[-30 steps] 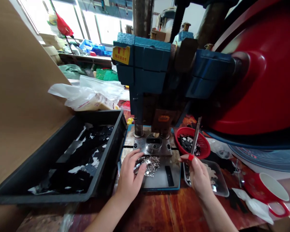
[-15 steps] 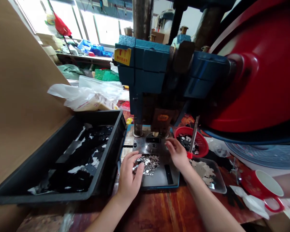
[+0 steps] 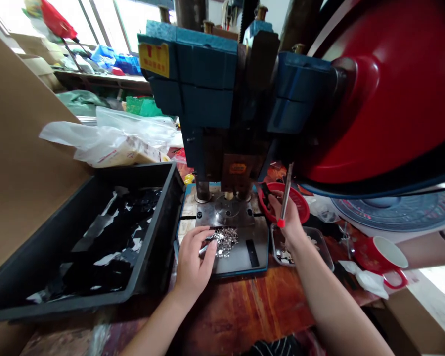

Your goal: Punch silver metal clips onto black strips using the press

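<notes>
My left hand (image 3: pixel 195 259) rests at the left of a heap of small shiny metal pieces (image 3: pixel 228 241) on the press's steel plate. A slim silvery tool (image 3: pixel 206 246) shows between its thumb and fingers; its kind is unclear. Over the red bowl (image 3: pixel 302 205), my right hand (image 3: pixel 289 216) pinches a flat black piece (image 3: pixel 266 192). A metal rod with a red end (image 3: pixel 285 198) stands in front of that hand and partly covers it. Another black strip (image 3: pixel 251 253) lies on the plate, right of the heap. The die (image 3: pixel 228 210) under the punch has no black piece on it.
The blue press (image 3: pixel 207 84) rises ahead, with a large red wheel (image 3: pixel 400 99) at upper right. A deep black crate (image 3: pixel 148 267) of dark scraps stands left. At right are a clear plastic tray (image 3: pixel 324 252) and a red mug (image 3: pixel 378 257).
My right hand has moved from beside the die to the red bowl, and the black piece has left the die. My left hand stays by the metal pieces. The view has shifted.
</notes>
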The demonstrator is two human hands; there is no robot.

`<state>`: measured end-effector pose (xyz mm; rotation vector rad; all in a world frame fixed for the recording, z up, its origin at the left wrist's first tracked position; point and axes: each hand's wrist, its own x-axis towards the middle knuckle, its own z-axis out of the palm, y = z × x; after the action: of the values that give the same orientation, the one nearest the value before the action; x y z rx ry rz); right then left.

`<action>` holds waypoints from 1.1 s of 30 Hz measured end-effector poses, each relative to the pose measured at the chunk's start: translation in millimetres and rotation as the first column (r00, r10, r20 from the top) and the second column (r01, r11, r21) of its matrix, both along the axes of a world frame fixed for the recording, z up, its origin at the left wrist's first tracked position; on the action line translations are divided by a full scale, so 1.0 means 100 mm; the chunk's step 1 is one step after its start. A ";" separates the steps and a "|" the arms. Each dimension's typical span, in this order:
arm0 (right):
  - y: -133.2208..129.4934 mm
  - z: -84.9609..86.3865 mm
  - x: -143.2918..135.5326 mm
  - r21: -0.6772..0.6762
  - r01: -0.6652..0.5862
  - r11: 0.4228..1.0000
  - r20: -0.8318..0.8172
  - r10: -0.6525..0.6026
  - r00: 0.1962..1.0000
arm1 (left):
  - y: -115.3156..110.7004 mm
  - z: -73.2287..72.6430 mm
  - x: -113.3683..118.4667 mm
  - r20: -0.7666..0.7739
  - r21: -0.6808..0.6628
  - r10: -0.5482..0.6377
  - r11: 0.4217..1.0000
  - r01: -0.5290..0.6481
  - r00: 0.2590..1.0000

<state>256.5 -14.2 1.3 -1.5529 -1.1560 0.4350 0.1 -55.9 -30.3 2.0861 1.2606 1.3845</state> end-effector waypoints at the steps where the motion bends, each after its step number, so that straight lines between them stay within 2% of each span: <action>1: -0.10 -0.02 0.04 -0.011 0.022 1.000 -0.001 -0.022 1.000 | 0.00 0.00 0.00 -0.001 -0.001 -0.002 1.000 0.002 1.000; 3: -0.33 -0.05 0.06 -0.071 -0.014 0.997 0.084 0.020 0.996 | -0.01 0.01 0.00 -0.019 -0.007 -0.013 1.000 0.012 1.000; 4: -0.44 -0.06 0.03 -0.120 -0.091 0.989 0.179 0.112 0.977 | -0.01 0.01 0.00 -0.036 -0.006 -0.023 1.000 0.023 0.999; 5: -0.56 -0.07 -0.01 -0.188 -0.205 0.961 0.288 0.253 0.923 | -0.02 0.01 0.00 -0.055 0.001 -0.036 0.999 0.036 0.998; 6: -0.66 -0.07 -0.05 -0.256 -0.297 0.920 0.394 0.380 0.837 | -0.02 0.02 0.01 -0.075 0.010 -0.052 0.999 0.053 0.996; 8: -0.81 -0.06 -0.14 -0.374 -0.373 0.849 0.542 0.526 0.655 | -0.03 0.03 0.01 -0.106 0.036 -0.085 0.995 0.089 0.991; 9: -0.87 -0.05 -0.18 -0.410 -0.367 0.835 0.590 0.550 0.591 | -0.03 0.03 0.01 -0.118 0.049 -0.098 0.993 0.104 0.988; 11: -0.94 -0.05 -0.22 -0.449 -0.337 0.827 0.649 0.562 0.513 | -0.04 0.03 0.02 -0.136 0.071 -0.113 0.990 0.124 0.984; 15: -1.02 -0.15 -0.22 -0.415 -0.328 0.849 0.722 0.527 0.449 | -0.08 0.03 0.03 -0.162 0.104 -0.142 0.982 0.160 0.977; 18: -1.09 -0.22 -0.25 -0.292 -0.382 0.877 0.737 0.461 0.494 | -0.19 0.02 0.08 -0.181 0.079 -0.184 0.976 0.201 0.966; 20: -1.15 -0.23 -0.32 -0.179 -0.413 0.893 0.698 0.411 0.586 | -0.31 0.02 0.11 -0.187 0.015 -0.244 0.968 0.251 0.952; 22: -1.21 -0.19 -0.43 -0.102 -0.430 0.897 0.594 0.401 0.697 | -0.42 0.03 0.14 -0.192 -0.076 -0.329 0.944 0.320 0.925; 25: -1.26 -0.12 -0.61 -0.089 -0.525 0.846 0.336 0.522 0.784 | -0.52 0.04 0.14 -0.184 -0.179 -0.414 0.906 0.384 0.891; 27: -1.26 -0.09 -0.71 -0.094 -0.582 0.808 0.105 0.589 0.801 | -0.54 0.04 0.10 -0.158 -0.209 -0.379 0.915 0.344 0.912; 30: -1.17 -0.12 -0.76 -0.144 -0.570 0.809 -0.214 0.537 0.816 | -0.54 0.02 0.04 -0.100 -0.281 -0.292 0.925 0.255 0.951; 31: -1.11 -0.14 -0.76 -0.172 -0.551 0.817 -0.240 0.507 0.828 | -0.54 0.01 0.02 -0.070 -0.315 -0.275 0.918 0.241 0.959; 33: -0.99 -0.17 -0.72 -0.215 -0.490 0.845 -0.091 0.482 0.871 | -0.55 0.01 -0.01 0.014 -0.385 -0.241 0.894 0.228 0.970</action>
<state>184.2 -112.7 -15.9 -1.4260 -1.5193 0.9631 -1.0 -110.9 -29.6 1.9157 1.1381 0.9131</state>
